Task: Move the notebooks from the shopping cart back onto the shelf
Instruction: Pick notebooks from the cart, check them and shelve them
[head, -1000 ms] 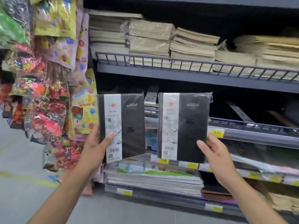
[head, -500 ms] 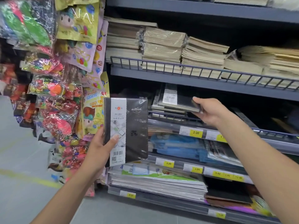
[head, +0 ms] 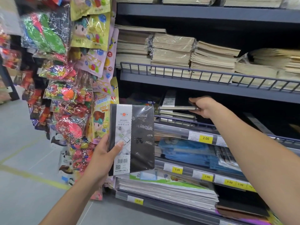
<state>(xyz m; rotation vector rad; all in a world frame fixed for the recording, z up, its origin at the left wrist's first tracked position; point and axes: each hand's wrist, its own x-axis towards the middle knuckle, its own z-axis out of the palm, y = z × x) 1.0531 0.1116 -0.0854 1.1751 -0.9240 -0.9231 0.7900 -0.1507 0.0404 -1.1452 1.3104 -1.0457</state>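
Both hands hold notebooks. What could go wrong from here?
The right hand grips the flat notebook by one end over a short stack; set down crooked, it may slide against the rail. The left hand holds the upright notebook at one lower corner, in glossy wrap; it could slip.

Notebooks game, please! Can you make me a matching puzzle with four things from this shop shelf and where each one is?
Things:
1. black diary
2. flat notebook
3. beige stacks
4. 2.00 price tag

Places:
A. on the shelf edge strip
B. behind the wire rail, higher up
C. upright in the left hand
D. on a pile, gripped by the right hand

Pairs: 1-C, 2-D, 3-B, 4-A
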